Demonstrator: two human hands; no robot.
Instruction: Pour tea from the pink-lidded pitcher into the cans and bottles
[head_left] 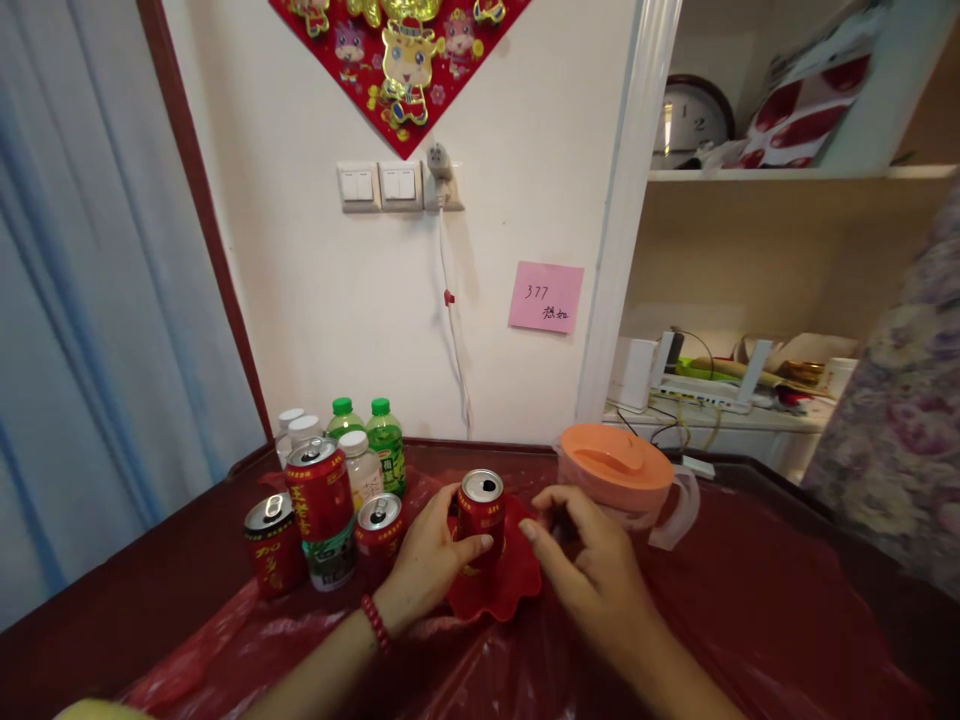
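Observation:
My left hand [435,550] is wrapped round a red drink can [480,520], which stands upright with a dark opening in its silver top. The can is over a red dish with a wavy rim [501,605]; whether its base touches the dish is hidden. Just right of the can is my right hand [581,550], fingers curled and thumb apart from them, with nothing visible between. Left of my left hand are a short red can [379,540], another red can [274,550], and a red can [319,490] that rests on a green-and-white container [330,560].
Green-capped bottles [386,445] and white-capped clear bottles [360,470] stand behind the cans. A clear pitcher with an orange lid [619,460] is at the right. Red plastic sheeting [480,670] covers the table. A white cord [454,340] hangs down the wall behind.

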